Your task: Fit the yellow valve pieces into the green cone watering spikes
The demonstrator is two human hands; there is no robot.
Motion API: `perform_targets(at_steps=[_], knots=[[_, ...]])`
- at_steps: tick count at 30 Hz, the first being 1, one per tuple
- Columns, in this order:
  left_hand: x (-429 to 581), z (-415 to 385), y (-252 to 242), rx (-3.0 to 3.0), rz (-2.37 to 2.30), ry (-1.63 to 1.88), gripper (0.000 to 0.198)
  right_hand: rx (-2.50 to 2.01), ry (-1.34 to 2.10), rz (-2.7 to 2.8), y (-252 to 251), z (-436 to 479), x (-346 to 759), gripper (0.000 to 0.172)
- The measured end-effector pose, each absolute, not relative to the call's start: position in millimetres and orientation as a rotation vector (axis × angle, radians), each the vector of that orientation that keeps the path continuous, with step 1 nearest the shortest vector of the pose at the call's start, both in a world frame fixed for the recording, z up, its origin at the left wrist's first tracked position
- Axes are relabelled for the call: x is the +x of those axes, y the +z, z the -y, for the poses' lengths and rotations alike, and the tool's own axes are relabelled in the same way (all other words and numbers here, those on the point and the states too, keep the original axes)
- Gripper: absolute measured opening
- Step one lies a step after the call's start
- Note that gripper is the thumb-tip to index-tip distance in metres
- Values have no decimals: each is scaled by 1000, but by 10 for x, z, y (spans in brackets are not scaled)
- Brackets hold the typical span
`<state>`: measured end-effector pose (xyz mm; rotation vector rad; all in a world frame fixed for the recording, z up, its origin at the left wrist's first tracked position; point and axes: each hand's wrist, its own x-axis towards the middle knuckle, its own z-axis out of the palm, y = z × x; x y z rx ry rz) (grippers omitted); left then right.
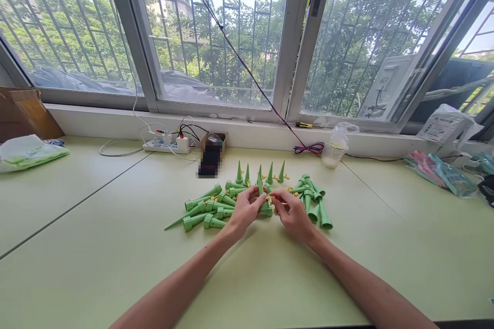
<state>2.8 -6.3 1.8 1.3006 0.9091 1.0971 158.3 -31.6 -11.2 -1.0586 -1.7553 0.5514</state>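
forearms point(173, 284) extend, left hand point(246, 209) gripping a green spike point(266, 209).

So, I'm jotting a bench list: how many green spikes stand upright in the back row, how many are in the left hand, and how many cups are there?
Upright back-row green spikes: 5
Green spike in the left hand: 1
Cup: 1
Total: 7
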Motion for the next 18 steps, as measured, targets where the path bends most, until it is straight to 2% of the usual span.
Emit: perform_targets(at_steps=[6, 18], knots=[[9, 68, 33, 1245, -901, 1070, 45, -1047, 544, 1749, -116, 317, 1583, 22], [4, 66, 28, 1283, -941, 1044, 41, -1011, 607, 1704, -187, 282, 1617, 19]])
